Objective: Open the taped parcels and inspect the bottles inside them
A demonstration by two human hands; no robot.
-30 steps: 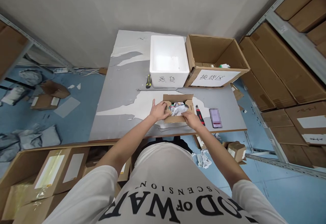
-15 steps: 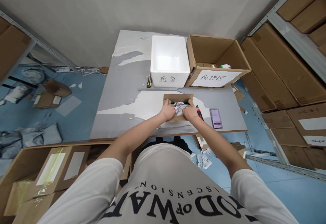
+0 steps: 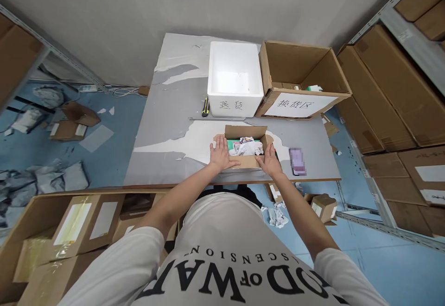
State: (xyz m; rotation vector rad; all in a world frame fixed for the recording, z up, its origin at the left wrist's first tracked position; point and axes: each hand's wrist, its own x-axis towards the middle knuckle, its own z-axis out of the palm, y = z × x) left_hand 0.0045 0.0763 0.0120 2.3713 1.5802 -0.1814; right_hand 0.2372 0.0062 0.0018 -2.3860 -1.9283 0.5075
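A small cardboard box (image 3: 245, 162) stands with its flaps spread near the table's front edge. Crumpled printed paper (image 3: 247, 147) fills much of it, and a green item (image 3: 231, 144) shows partly beneath the paper at the left. My left hand (image 3: 220, 155) lies open on the box's left side, thumb along the front flap. On the right side, my right hand (image 3: 269, 160) rests with fingers stretched out over the flap and thumb toward the front. A red and black tool (image 3: 276, 154) is mostly hidden behind my right hand.
At the back of the grey table (image 3: 167, 134) stand a white foam box (image 3: 236, 104) and a large cardboard box (image 3: 302, 104). A yellow-black utility knife (image 3: 206, 107) lies beside the foam box. Right of my hand is a phone (image 3: 297, 161). Boxes (image 3: 79, 227) fill a carton at left.
My hands have come out of the box interior and moved apart onto its two sides, fingers now spread. The side flaps are folded outward, and more of the paper and green item shows.
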